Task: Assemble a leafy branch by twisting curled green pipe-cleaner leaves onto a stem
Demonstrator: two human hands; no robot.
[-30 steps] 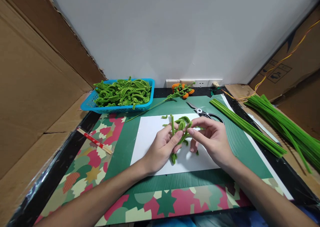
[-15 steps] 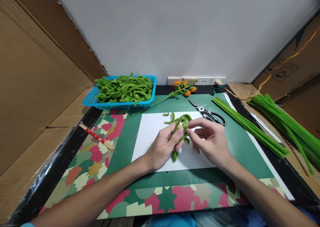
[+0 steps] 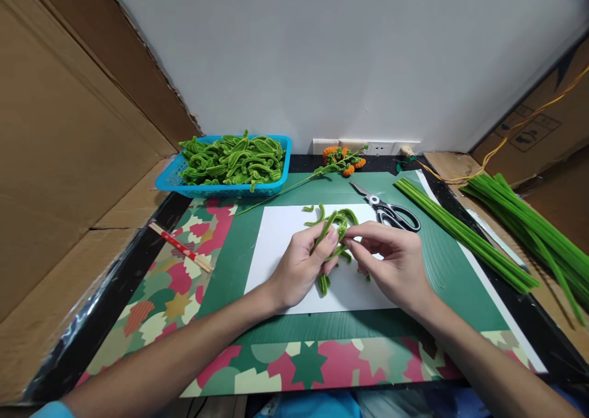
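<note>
Left grip [image 3: 301, 267] closed, thumb pressing a bent green fuzzy piece [image 3: 341, 228] against the fingers. Right grip [image 3: 396, 255] nearly closed, thumb and index tips at the piece's right edge; can't tell if they have hold of it. The piece sits between the two grips, above white paper [image 3: 269, 258] on the worktop. Step in hand reads as fine shaping or adjusting by fingertip: left steadies, right works. Next move calls for a steady left pinch and small right-fingertip motion, without snagging the loose strands just beyond the grips. Scissors [image 3: 375, 201] beyond the right grip, not in use; filled blue basket [image 3: 221, 191] beyond and left of the left grip.
</note>
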